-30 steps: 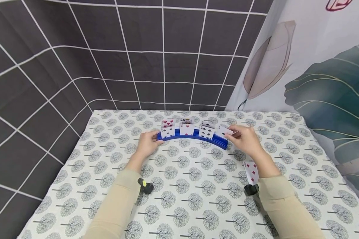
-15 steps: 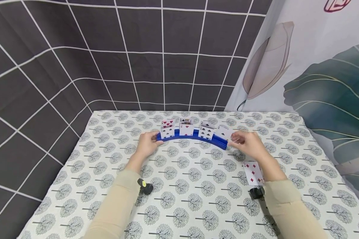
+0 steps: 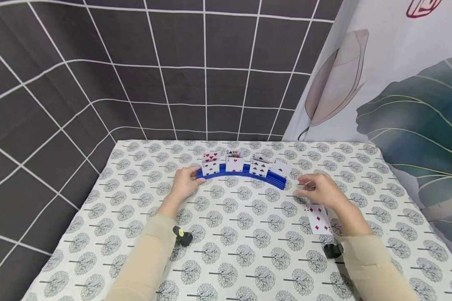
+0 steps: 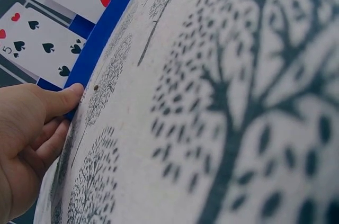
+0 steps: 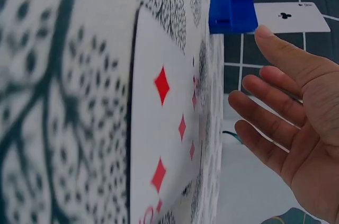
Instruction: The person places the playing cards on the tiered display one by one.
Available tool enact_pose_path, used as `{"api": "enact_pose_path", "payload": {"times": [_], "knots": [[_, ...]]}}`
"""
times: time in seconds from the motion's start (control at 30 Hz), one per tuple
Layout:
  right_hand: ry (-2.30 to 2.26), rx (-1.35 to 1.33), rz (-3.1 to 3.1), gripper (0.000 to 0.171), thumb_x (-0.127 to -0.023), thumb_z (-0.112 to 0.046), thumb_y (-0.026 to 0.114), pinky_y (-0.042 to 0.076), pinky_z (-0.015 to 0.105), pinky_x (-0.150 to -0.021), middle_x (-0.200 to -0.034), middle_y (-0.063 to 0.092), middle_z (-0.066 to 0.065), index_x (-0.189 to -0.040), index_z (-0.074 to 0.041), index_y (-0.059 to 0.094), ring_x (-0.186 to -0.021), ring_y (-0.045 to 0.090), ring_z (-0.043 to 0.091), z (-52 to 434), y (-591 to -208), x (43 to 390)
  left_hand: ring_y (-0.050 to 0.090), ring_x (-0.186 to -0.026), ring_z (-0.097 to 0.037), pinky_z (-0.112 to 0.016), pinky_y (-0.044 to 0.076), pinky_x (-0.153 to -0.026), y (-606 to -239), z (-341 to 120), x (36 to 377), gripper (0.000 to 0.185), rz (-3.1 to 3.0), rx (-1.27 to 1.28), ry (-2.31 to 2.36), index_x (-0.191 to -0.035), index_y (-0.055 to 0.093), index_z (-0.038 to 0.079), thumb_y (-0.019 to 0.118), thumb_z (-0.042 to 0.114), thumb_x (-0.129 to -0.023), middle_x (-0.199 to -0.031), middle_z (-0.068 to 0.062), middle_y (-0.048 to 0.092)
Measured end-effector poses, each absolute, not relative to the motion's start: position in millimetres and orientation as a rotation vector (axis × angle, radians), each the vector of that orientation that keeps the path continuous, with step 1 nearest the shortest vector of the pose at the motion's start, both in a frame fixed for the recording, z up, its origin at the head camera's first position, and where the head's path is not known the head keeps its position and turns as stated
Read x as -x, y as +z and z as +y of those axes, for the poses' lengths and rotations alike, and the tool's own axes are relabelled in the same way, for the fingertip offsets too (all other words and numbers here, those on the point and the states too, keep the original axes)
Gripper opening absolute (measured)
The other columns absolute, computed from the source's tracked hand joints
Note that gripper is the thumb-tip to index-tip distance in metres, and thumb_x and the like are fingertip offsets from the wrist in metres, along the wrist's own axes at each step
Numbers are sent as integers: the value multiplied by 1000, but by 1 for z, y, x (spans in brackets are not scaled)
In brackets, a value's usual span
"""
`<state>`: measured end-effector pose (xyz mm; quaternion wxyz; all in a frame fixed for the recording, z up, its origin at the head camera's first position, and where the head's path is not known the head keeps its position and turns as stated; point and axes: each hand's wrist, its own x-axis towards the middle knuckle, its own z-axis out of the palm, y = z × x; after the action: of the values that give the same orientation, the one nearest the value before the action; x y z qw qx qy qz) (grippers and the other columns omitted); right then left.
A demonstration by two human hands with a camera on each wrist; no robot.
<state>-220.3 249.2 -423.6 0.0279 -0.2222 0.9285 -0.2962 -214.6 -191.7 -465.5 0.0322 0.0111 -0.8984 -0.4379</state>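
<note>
A curved blue card holder (image 3: 245, 174) stands on the tree-print tablecloth (image 3: 248, 234) with several playing cards (image 3: 235, 163) upright in it. My left hand (image 3: 186, 182) grips the holder's left end (image 4: 98, 49), thumb on the front edge, beside the five of spades (image 4: 42, 44). My right hand (image 3: 320, 190) hovers empty with relaxed fingers just right of the holder's right end (image 5: 229, 9). A diamond card (image 3: 318, 218) lies face up on the cloth under that wrist, also seen as the diamond card (image 5: 164, 144) in the right wrist view.
A dark tiled backdrop (image 3: 173, 75) rises behind and to the left of the table. A leaf-print curtain (image 3: 399, 92) hangs at the right. Small black wrist-camera mounts (image 3: 183, 236) sit by my sleeves.
My right hand has let go of the rightmost card in the holder and drawn back toward me and to the right. The left hand has stayed on the holder.
</note>
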Motion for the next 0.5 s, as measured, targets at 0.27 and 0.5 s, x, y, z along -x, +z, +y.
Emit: {"api": "enact_pose_path", "payload": {"times": [0.27, 0.5], "knots": [[-912, 663, 2862, 50, -83, -26, 85, 64, 50, -79, -108, 72, 22, -119, 4, 67, -92, 71, 36, 259, -424, 215, 69, -111, -37, -36, 59, -96, -464, -192, 213, 55, -2761, -37, -1377, -134, 60, -5, 81, 7, -85, -124, -28, 66], [-882, 660, 2861, 51, -83, -27, 85, 62, 55, -84, -109, 72, 22, -119, 4, 67, -94, 71, 38, 264, -425, 213, 69, -111, -36, -34, 59, -95, -464, -192, 214, 54, -2767, -13, -1363, -133, 60, -6, 81, 7, -85, -124, -28, 66]]}}
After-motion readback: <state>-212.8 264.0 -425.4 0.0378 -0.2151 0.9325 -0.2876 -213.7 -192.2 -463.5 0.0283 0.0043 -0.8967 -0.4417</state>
